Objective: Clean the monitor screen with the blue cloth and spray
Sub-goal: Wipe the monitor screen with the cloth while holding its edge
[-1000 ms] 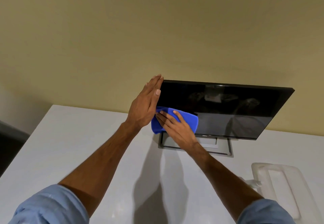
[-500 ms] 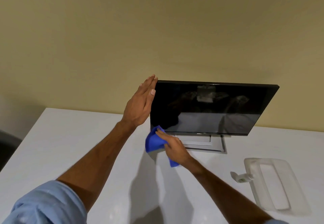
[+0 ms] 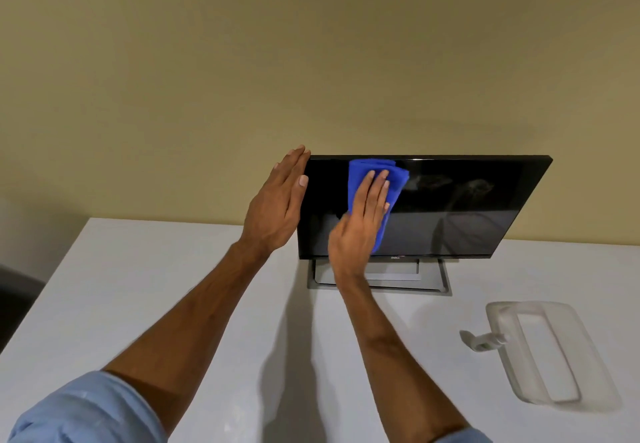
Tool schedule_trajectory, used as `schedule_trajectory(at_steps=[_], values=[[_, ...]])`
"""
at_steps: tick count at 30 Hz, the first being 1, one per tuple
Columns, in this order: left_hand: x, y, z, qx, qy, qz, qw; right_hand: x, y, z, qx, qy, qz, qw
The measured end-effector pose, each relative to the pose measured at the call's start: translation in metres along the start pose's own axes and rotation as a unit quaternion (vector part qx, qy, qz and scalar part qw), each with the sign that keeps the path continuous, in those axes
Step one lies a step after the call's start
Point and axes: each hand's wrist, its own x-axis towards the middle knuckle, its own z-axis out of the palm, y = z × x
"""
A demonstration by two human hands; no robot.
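A black monitor (image 3: 467, 207) stands on its grey stand (image 3: 433, 285) on a white table, its screen dark and reflective. My right hand (image 3: 360, 227) presses the folded blue cloth (image 3: 367, 172) flat against the upper left part of the screen, fingers pointing up. My left hand (image 3: 277, 210) lies flat against the monitor's left edge, fingers straight, holding nothing. A translucent white spray bottle (image 3: 547, 349) lies on its side on the table to the right, nozzle pointing left.
The white table (image 3: 138, 286) runs to a beige wall (image 3: 311, 61) right behind the monitor. Its left edge borders a dark area (image 3: 14, 297). Blue sleeves show at the bottom of the view.
My right hand has swept the cloth from the table below the screen's lower left corner up onto the upper left of the screen. My left hand stays on the monitor's left edge.
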Motion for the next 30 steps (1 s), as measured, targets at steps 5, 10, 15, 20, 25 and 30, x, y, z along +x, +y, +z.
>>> schedule_trajectory(at_steps=[5, 10, 15, 20, 25, 30], values=[[0.011, 0.001, -0.001, 0.033, 0.021, 0.029, 0.999, -0.007, 0.008, 0.033, -0.109, -0.062, -0.131, 0.983], [0.019, 0.005, 0.003, 0.024, 0.031, 0.018, 0.999, 0.010, 0.026, 0.035, -0.167, -0.069, -0.212, 0.960], [0.027, 0.012, 0.015, -0.009, 0.024, 0.028, 0.999, 0.025, 0.041, 0.033, -0.178, -0.055, -0.233, 0.954], [0.026, 0.012, 0.017, 0.031, 0.028, 0.026, 0.999, 0.013, 0.034, 0.047, -0.169, -0.086, -0.271, 0.944], [0.026, 0.013, 0.015, 0.023, 0.041, 0.023, 0.999, 0.008, 0.035, 0.047, -0.176, -0.110, -0.335, 0.919], [0.026, 0.014, 0.012, 0.019, 0.037, 0.018, 0.999, 0.019, 0.047, 0.029, -0.159, -0.087, -0.267, 0.947]])
